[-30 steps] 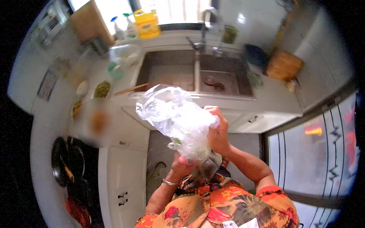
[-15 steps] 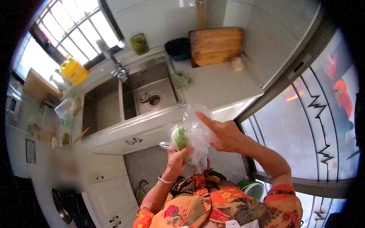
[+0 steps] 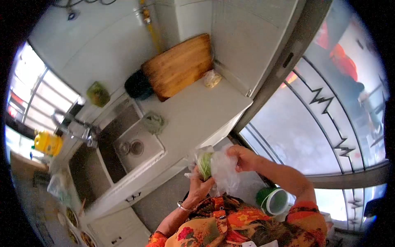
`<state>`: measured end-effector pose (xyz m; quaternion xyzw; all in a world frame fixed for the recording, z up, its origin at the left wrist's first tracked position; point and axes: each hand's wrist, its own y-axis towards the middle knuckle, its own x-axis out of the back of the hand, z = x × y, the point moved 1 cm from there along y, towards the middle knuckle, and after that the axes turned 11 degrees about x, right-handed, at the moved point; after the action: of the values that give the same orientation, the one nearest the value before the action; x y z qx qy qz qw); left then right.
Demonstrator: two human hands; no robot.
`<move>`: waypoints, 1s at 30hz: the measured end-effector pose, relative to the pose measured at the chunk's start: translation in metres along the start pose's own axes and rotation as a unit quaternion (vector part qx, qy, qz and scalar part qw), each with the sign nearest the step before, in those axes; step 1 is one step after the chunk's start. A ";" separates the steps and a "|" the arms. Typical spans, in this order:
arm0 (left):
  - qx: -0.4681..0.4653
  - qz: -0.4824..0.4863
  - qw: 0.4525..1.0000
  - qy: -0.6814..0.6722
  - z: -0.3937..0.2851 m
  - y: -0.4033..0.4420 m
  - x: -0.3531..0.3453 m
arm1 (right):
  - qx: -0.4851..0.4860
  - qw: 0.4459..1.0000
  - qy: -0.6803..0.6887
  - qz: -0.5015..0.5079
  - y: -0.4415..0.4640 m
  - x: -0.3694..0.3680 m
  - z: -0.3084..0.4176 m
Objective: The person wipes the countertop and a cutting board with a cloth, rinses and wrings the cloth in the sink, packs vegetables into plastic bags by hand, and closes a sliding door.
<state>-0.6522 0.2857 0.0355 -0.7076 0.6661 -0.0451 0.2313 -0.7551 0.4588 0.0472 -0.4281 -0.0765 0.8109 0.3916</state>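
My left hand (image 3: 200, 187) is wrapped round the lower part of a pale green cabbage (image 3: 204, 164) with whitish ribs. Thin clear plastic covers part of its surface. Just to the right, my right hand (image 3: 242, 158) pinches a crinkled clear plastic bag (image 3: 224, 168) that hangs against the cabbage. Both hands are held in front of my body, above the floor and short of the counter edge. The bag hides some of the right fingertips and the cabbage's right side.
Left of my hands is a two-basin sink (image 3: 138, 160) with a faucet (image 3: 88, 136). A wooden cutting board (image 3: 179, 66) leans on the wall behind the counter (image 3: 197, 109). A green bucket (image 3: 275, 201) stands on the floor at right, near the sliding door (image 3: 304, 131).
My view has turned right, towards the counter and door. The right hand, whose index finger pointed out above the bag, has dropped and now pinches the bag beside the cabbage.
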 end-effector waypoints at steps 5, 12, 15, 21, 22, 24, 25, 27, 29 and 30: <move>-0.015 0.144 0.989 0.035 -0.007 0.041 0.016 | 0.407 0.769 -0.490 -0.054 0.022 0.036 -0.041; 0.071 0.189 0.972 0.117 0.024 0.092 0.039 | 0.198 0.912 -0.179 -0.312 0.025 0.004 -0.016; 0.085 0.246 0.949 0.179 0.026 0.128 0.008 | 0.252 0.865 -0.256 -0.350 0.007 -0.005 0.003; 0.092 0.338 0.900 0.258 0.036 0.177 -0.102 | 0.413 0.738 -0.429 -0.319 -0.001 0.030 0.014; 0.092 0.348 0.895 0.265 0.041 0.181 -0.124 | 0.414 0.737 -0.428 -0.320 -0.007 0.043 0.018; 0.096 0.366 0.882 0.282 0.050 0.189 -0.169 | 0.289 0.899 -0.264 -0.197 -0.023 0.074 0.029; 0.098 0.373 0.876 0.288 0.056 0.195 -0.188 | 0.287 0.911 -0.238 -0.174 -0.022 0.090 0.029; 0.102 0.384 0.867 0.301 0.063 0.205 -0.227 | 0.325 0.894 -0.261 -0.166 -0.032 0.119 0.029; 0.107 0.393 0.858 0.312 0.069 0.210 -0.256 | 0.330 0.871 -0.320 -0.176 -0.063 0.129 0.047; 0.108 0.396 0.855 0.318 0.072 0.211 -0.268 | 0.331 0.871 -0.315 -0.180 -0.069 0.140 0.050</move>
<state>-0.8494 0.5618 -0.0448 -0.3018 0.9181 -0.2441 0.0800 -0.7991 0.6146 0.0209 0.0261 0.0010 0.7964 0.6042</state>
